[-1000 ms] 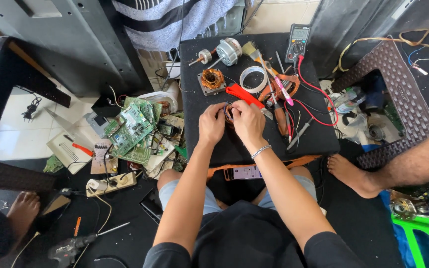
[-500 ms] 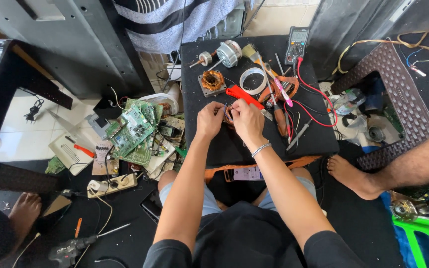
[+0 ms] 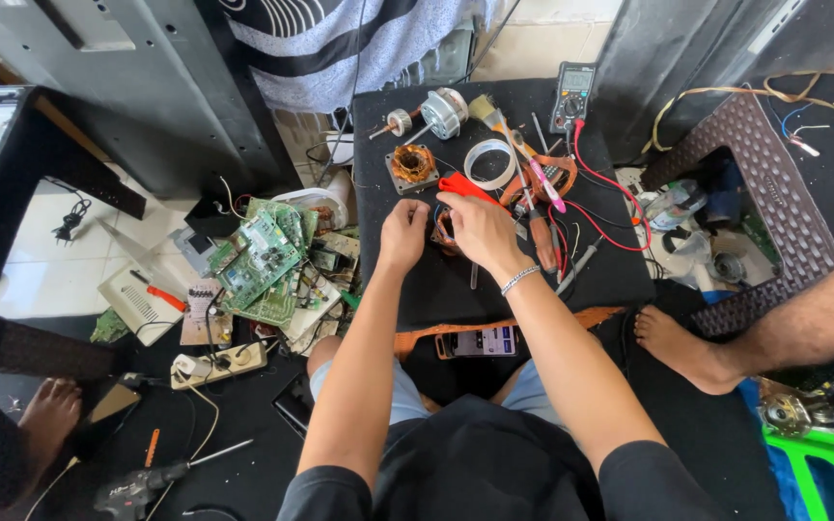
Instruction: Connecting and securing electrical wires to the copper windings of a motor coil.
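Two hands, left (image 3: 403, 234) and right (image 3: 480, 230), grasp one small coil part (image 3: 445, 229) beside one tape ring (image 3: 489, 162).

Hands at work: two, left hand (image 3: 403, 234), right hand (image 3: 480, 230). Wound stator core (image 3: 412, 164): one on black mat (image 3: 456, 289). Rotor with shaft (image 3: 433, 114): one. Tape roll (image 3: 489, 163): one. Multimeter (image 3: 573, 96): one. Green circuit boards (image 3: 263, 260): several in heap, exact count unclear. Phone (image 3: 482, 341): one. Bare feet of other people: two, (image 3: 682, 347) and (image 3: 48, 415).
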